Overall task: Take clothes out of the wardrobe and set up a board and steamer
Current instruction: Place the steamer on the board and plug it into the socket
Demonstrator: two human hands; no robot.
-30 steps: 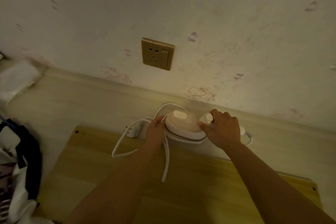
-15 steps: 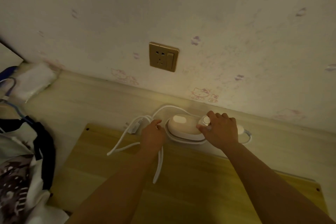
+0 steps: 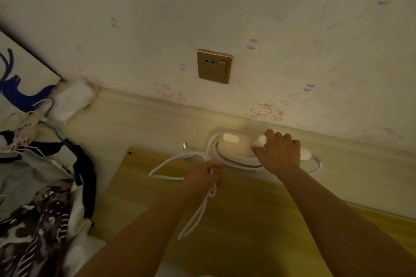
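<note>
Steamer (image 3: 236, 149) on wood board (image 3: 247, 220) by wall (gold socket (image 3: 214, 66)); L fingers (image 3: 211, 171) pinch cord (image 3: 195, 216), R grip handle.

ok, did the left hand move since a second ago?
Yes: left hand, gripping the cord, has pulled back from the steamer toward the person, over the board.

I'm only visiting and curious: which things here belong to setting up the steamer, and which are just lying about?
Part of the job:
steamer
white cord, held by left hand
plug
wall socket
wooden board
clothes on hangers
right hand on the steamer

Lying about:
white packet
deer picture
</note>
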